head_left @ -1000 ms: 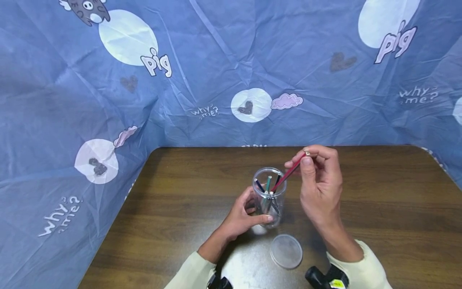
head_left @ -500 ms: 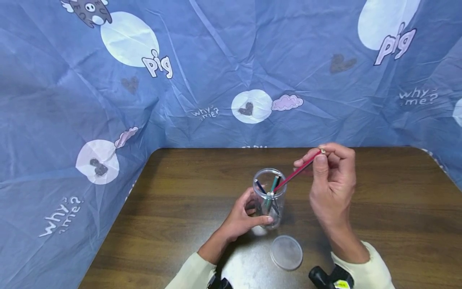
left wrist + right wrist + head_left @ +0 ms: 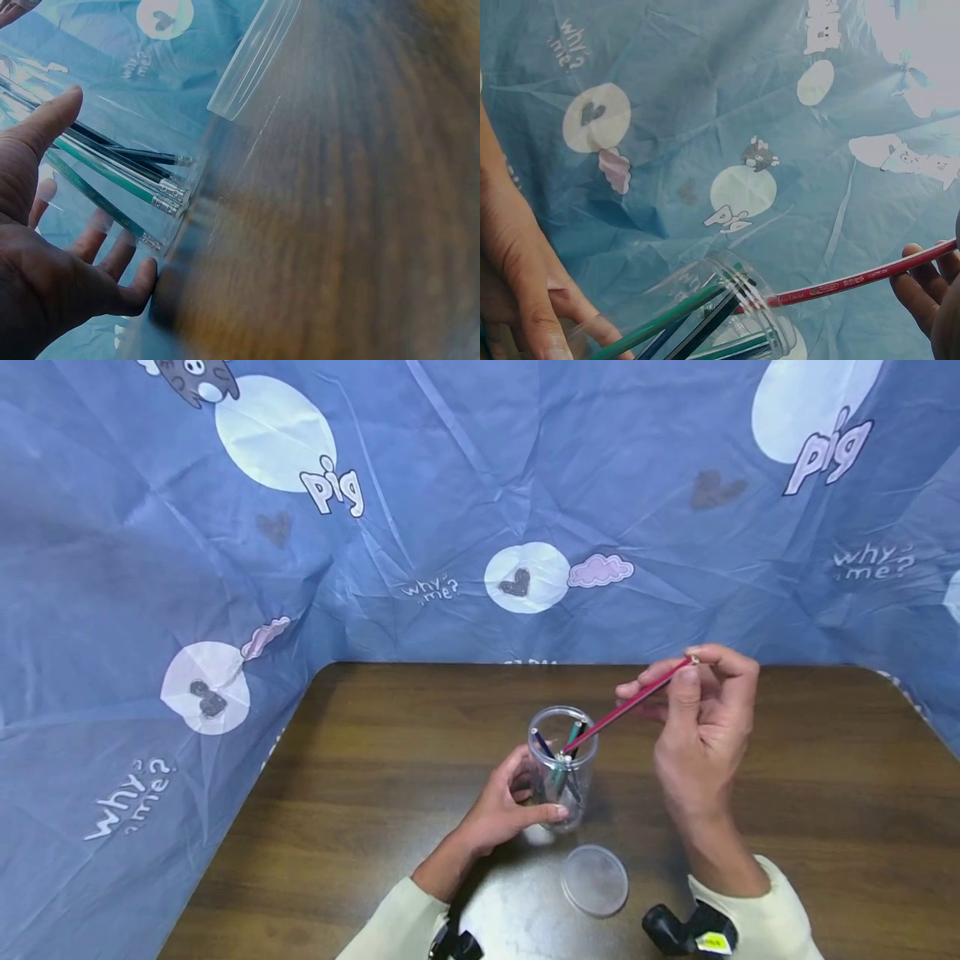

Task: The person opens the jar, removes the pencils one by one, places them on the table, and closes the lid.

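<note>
A clear plastic jar stands on the table with several pencils inside, green and dark ones among them. My left hand grips the jar from its left side, thumb across the front. In the left wrist view, metal-ended green pencils show through the jar wall. My right hand pinches a red pencil near its upper end, to the right of the jar. That pencil slants down to the left, its lower end at the jar's mouth. The right wrist view shows printing on the red pencil.
A round clear lid lies on the wooden table, in front of the jar. A blue patterned cloth hangs behind and to the left of the table.
My right hand has moved right and slightly up with the red pencil, drawing more of its length out of the jar. The left hand and jar have stayed in place.
</note>
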A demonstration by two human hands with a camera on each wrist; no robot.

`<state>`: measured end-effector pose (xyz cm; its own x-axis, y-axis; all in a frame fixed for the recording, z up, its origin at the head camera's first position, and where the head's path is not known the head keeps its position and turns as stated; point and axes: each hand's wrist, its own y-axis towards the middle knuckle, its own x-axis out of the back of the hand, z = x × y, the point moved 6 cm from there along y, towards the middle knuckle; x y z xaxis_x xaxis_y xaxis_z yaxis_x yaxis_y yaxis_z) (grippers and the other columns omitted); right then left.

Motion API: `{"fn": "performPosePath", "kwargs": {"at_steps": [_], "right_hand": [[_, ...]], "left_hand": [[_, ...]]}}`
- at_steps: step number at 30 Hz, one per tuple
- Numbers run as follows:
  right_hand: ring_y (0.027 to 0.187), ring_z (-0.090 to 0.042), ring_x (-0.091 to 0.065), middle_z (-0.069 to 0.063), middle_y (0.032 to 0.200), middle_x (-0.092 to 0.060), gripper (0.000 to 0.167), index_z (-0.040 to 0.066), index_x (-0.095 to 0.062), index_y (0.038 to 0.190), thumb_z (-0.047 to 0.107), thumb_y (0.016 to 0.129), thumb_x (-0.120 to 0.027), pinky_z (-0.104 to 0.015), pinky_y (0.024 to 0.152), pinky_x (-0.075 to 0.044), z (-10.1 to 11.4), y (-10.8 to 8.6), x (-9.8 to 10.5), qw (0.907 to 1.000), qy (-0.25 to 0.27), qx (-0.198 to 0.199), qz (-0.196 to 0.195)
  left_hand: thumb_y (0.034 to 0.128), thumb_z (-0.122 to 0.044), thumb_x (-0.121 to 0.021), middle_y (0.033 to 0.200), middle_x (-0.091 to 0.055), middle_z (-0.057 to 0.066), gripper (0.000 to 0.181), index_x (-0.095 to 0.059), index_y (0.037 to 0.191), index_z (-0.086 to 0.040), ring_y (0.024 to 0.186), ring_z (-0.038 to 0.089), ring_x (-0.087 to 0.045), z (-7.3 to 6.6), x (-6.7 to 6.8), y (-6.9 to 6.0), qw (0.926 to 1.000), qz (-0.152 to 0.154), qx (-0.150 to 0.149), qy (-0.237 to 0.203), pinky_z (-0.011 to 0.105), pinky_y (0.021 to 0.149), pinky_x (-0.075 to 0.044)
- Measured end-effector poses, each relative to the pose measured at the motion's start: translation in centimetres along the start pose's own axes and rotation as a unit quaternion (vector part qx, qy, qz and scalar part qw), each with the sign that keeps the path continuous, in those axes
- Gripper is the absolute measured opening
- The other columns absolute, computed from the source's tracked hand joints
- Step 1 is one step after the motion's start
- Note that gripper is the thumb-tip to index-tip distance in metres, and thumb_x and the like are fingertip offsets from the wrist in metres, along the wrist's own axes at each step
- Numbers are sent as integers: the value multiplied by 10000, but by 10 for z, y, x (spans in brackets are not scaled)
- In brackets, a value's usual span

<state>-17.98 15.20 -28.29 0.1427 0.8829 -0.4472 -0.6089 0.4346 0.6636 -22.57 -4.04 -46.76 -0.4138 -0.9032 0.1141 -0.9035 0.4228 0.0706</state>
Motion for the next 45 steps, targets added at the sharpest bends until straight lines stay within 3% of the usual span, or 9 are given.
{"fn": "performPosePath", "kwargs": {"at_steps": [11, 20, 38, 45], "right_hand": [[619, -300, -690, -225, 783, -586, 170, -57, -437, 1161, 61, 1041, -461, -382, 594, -600, 4, 11, 3, 9988, 408, -175, -183], [577, -313, -676, -237, 753, -566, 160, -53, -425, 1165, 51, 1044, -433, -362, 540, -585, 9, 12, 11, 9955, 655, -8, -691], [562, -327, -664, -240, 755, -540, 181, -47, -408, 1187, 72, 1050, -418, -394, 525, -585, 9, 19, 21, 9909, 1044, -182, -827], [564, -336, -662, -237, 753, -536, 202, -46, -415, 1172, 96, 1038, -468, -415, 530, -587, 7, 18, 22, 9858, 1429, -468, -743]], "left_hand": [[761, -45, -839, 1250, -618, 108, 752, -464, 1412, -79, 1166, 232, -570, -1, 0, 0, 10000, -25, -40, 15, 498, 1027, -435], [759, -39, -839, 1264, -613, 110, 761, -453, 1415, -62, 1165, 227, -572, 0, 0, -2, 10000, 6, 9, -9, 486, 1029, -435], [755, -36, -837, 1226, -626, 99, 717, -498, 1380, -132, 1137, 203, -579, 2, 0, 3, 10000, -41, -43, -35, 462, 1012, -451], [760, -29, -837, 1232, -625, 105, 715, -494, 1381, -124, 1142, 210, -580, 3, 0, 0, 10000, -15, -57, 8, 468, 1014, -450]]}}
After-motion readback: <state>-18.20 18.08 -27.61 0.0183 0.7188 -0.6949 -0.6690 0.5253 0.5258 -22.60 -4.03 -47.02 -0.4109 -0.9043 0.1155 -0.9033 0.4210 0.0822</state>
